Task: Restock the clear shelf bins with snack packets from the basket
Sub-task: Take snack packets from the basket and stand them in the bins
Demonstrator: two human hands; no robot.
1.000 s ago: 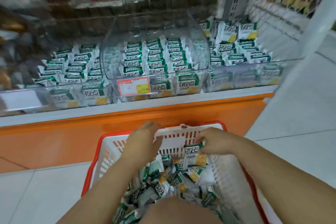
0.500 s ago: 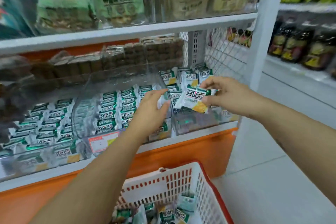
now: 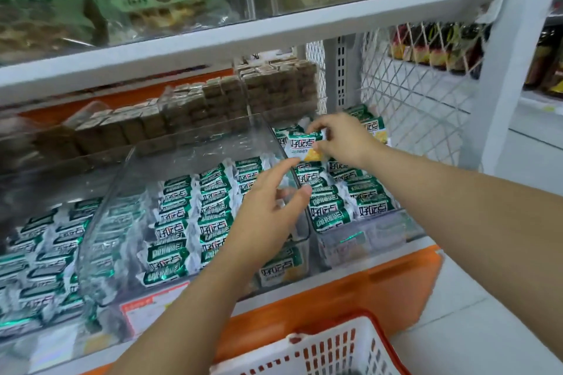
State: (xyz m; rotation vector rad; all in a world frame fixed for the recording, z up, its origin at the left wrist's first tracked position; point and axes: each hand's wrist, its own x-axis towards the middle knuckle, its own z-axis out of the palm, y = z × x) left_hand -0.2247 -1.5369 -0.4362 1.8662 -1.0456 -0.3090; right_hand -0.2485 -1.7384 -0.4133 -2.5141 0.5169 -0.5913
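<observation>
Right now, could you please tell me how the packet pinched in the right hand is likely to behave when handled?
The snack packet is probably light: the right hand holds it by fingertips alone. Its glossy wrapper looks slippery. Flat and holding its shape, it likely will not roll or flop.

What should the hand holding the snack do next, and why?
Probably lower it into the right bin and let go. The right hand pinches one snack packet just above that bin's rows, not yet set down. The left hand hovers open beside it, holding nothing.
</observation>
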